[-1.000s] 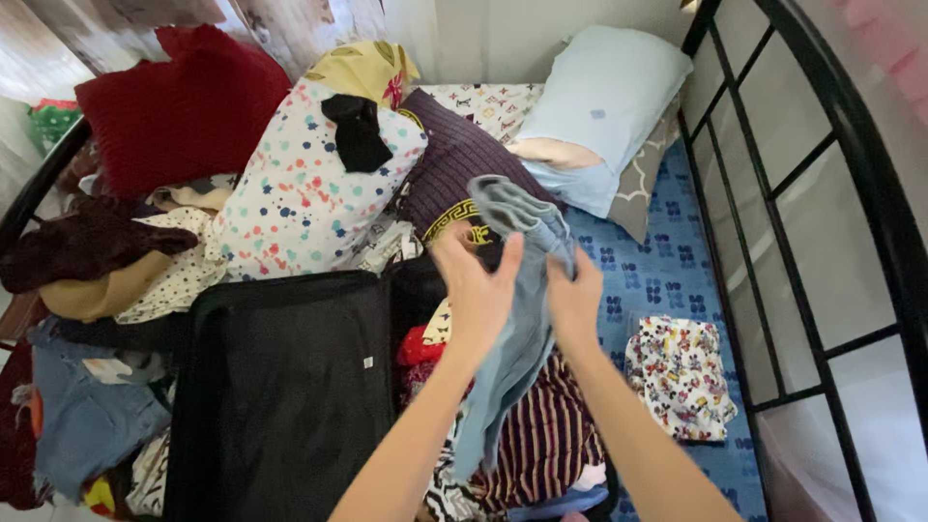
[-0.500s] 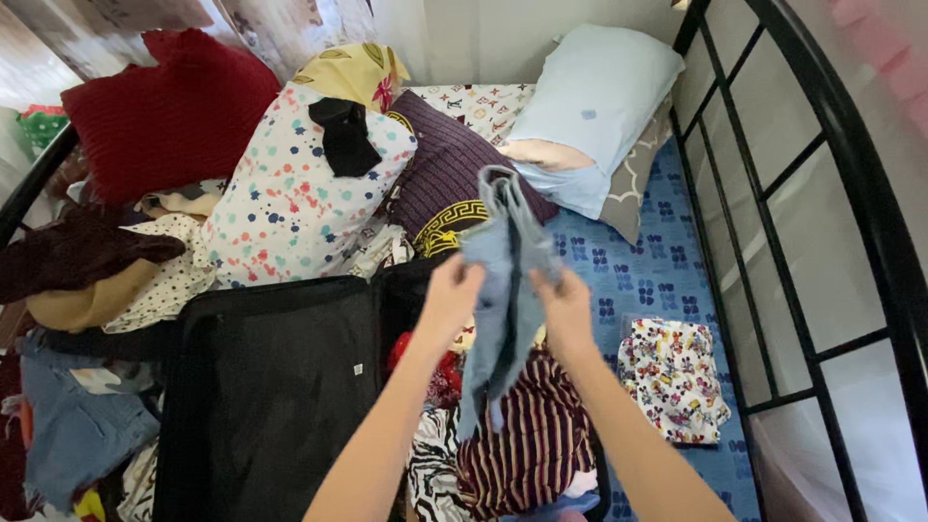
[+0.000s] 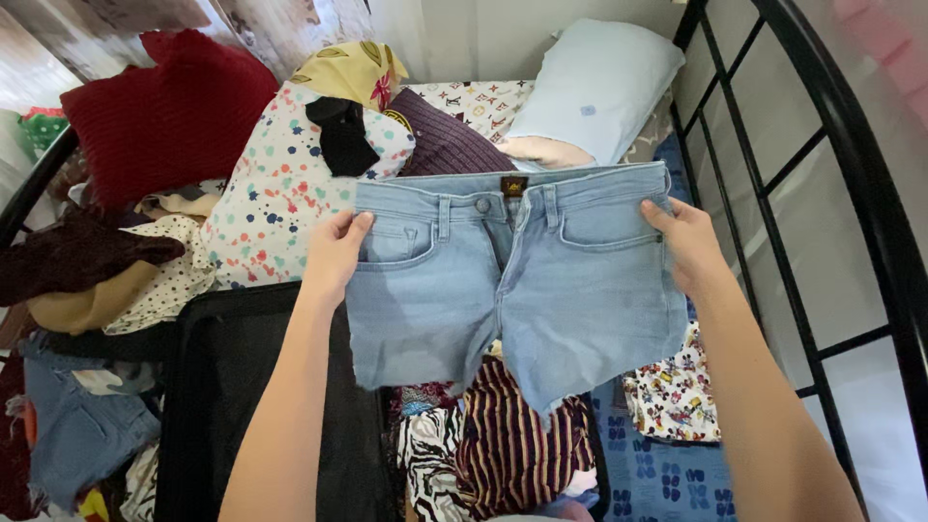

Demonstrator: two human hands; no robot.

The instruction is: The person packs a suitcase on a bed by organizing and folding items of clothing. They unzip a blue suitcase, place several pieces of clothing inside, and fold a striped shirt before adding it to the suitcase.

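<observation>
- The left hand (image 3: 333, 253) pinches the waistband corner of the light-blue denim shorts (image 3: 517, 280), fingers folded over the pocket edge.
- The right hand (image 3: 688, 242) grips the opposite waistband corner in the same way.
- The shorts hang flat between both hands, front facing the person, waistband running left to right, leg openings down; neither hand is nearer.
- They hang above the open black suitcase (image 3: 271, 387) and its striped clothes (image 3: 522, 435), near the bed's foot edge.
- Half a second ago the shorts were bunched in a narrow bundle between hands held close; now the hands are well apart and the shorts spread.

shorts (image 3: 517, 280): light blue denim | pillow (image 3: 594, 87): pale blue | cushion (image 3: 164, 111): red
</observation>
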